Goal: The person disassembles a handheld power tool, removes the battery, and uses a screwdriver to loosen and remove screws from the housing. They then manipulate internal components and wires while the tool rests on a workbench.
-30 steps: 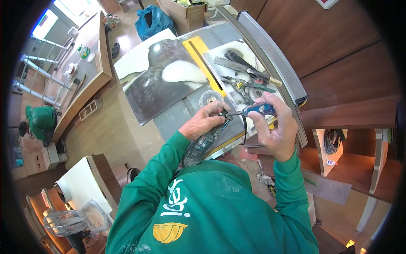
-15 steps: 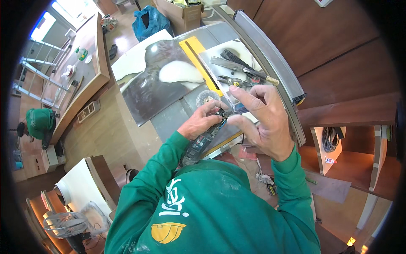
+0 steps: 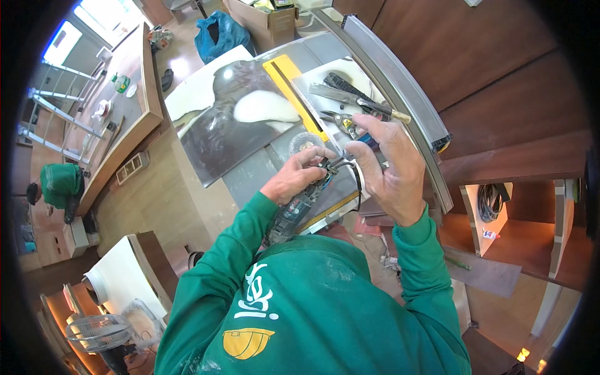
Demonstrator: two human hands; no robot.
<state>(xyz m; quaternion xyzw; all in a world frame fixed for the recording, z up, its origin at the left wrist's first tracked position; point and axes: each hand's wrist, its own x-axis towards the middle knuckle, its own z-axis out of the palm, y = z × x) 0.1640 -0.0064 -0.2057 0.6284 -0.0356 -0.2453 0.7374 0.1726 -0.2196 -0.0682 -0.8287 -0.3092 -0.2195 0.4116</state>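
My left hand [image 3: 294, 177] grips the end of a dusty, dark power tool body [image 3: 290, 215] held in front of my chest. Coloured wires show at that end, and a black cord [image 3: 360, 187] loops down beside it. To the right hovers my right hand [image 3: 394, 169], thumb and index finger apart, the thumb tip close to the wire end. Just beyond my left hand lies a round abrasive disc [image 3: 306, 143]. Tin snips [image 3: 342, 120] with dark blades and a flat metal blade with a handle [image 3: 340, 94] rest on a pale tile, partly behind my right fingers.
A dark-and-white marbled slab [image 3: 219, 140] and a yellow straightedge [image 3: 294, 94] lie on the work surface. Behind stand a blue bag [image 3: 222, 37] and a cardboard box [image 3: 269, 25]. Wooden shelves [image 3: 525, 225] are at right, a fan [image 3: 97, 331] lower left. Another person [image 3: 59, 185] works far left.
My right hand has shifted slightly, its thumb rising toward the index finger and the wires. The black cord now shows beside the tool. My left hand keeps its hold.
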